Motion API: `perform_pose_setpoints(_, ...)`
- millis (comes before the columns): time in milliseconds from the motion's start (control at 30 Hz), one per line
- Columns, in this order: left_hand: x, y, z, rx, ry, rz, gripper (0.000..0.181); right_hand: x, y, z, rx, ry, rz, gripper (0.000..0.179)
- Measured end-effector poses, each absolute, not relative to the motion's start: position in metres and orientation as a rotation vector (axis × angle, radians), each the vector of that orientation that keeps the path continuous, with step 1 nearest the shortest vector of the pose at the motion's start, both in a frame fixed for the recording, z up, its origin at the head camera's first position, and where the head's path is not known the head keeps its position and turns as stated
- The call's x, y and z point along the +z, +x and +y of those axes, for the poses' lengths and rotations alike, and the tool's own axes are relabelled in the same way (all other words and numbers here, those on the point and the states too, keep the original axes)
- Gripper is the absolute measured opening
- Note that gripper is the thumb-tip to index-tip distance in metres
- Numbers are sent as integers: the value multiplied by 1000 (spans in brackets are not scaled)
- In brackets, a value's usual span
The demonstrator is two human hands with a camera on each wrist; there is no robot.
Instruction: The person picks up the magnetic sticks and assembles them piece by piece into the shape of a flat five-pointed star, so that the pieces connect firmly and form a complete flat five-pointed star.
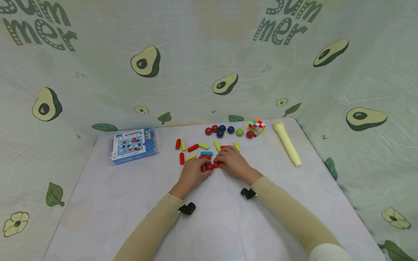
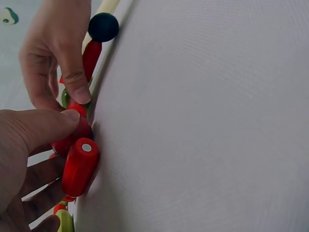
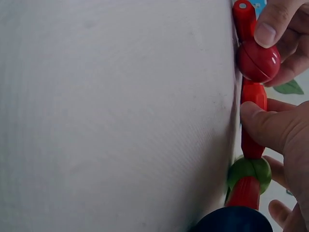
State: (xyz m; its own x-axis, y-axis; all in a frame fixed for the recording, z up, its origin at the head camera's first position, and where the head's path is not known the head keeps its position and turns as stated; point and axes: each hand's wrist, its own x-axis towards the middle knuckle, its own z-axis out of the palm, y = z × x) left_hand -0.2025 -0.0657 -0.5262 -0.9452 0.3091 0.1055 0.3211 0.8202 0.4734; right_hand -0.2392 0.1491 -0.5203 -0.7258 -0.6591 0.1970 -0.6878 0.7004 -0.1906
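Observation:
My left hand (image 1: 192,175) pinches a glossy red ball (image 3: 259,60) between thumb and fingers. My right hand (image 1: 233,161) grips a red rod (image 3: 253,140) whose end meets that ball. At the rod's other end, in the right wrist view, comes a green ball (image 3: 259,170), then another red rod (image 3: 244,193) and a dark blue ball (image 3: 234,221). A red rod with a pale round end (image 2: 79,166) lies beside the left fingers in the left wrist view. In the head view the hands hide much of this row.
Loose red and yellow-green rods (image 1: 193,147) and a blue rod (image 1: 206,153) lie beyond the hands. Behind them are several balls (image 1: 230,129) and a puzzle cube (image 1: 256,127). A boxed set (image 1: 133,145) lies left, a cream stick (image 1: 288,144) right.

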Motion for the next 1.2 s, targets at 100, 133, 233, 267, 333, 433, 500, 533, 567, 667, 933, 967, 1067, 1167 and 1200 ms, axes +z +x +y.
perform_pose_setpoints(100,-527,-203,-64,-783,-525,-2975,38,-520,-239,150,407,1093,-2788,21)
perform_pose_setpoints(133,-527,-202,-63,-783,-530,-2976,38,-520,-238,151,411,1091,-2789,21)
perform_pose_setpoints(233,-528,-202,-60,-778,-547,-2971,39,-519,-238,151,410,1089,-2788,21)
perform_pose_setpoints(267,-528,-202,-60,-776,-551,-2968,39,-519,-237,151,406,1086,-2791,21)
perform_pose_setpoints(333,-528,-201,-58,-781,-553,-2961,39,-519,-236,152,407,1073,-2802,22)
perform_pose_setpoints(433,-528,-200,-57,-783,-552,-2955,39,-517,-233,156,448,1006,-2835,25)
perform_pose_setpoints(500,-528,-199,-57,-771,-552,-2960,40,-515,-229,161,512,936,-2852,27)
perform_pose_setpoints(533,-528,-199,-57,-767,-551,-2964,41,-514,-227,164,548,892,-2862,28)
perform_pose_setpoints(567,-527,-198,-57,-759,-552,-2969,42,-513,-225,168,582,851,-2868,29)
perform_pose_setpoints(667,-527,-199,-58,-741,-558,-2982,45,-513,-219,181,653,740,-2893,31)
perform_pose_setpoints(933,-525,-198,-60,-765,-587,-2973,38,-523,-204,210,784,598,-3009,46)
perform_pose_setpoints(967,-525,-198,-60,-770,-586,-2975,38,-523,-202,212,806,588,-3022,48)
perform_pose_setpoints(1067,-527,-198,-60,-781,-570,-2983,38,-524,-197,217,844,571,-3061,49)
perform_pose_setpoints(1167,-529,-197,-60,-783,-552,-2997,40,-525,-194,219,870,570,-3080,48)
perform_pose_setpoints(1200,-529,-197,-60,-784,-548,-3001,40,-526,-194,219,877,572,-3083,47)
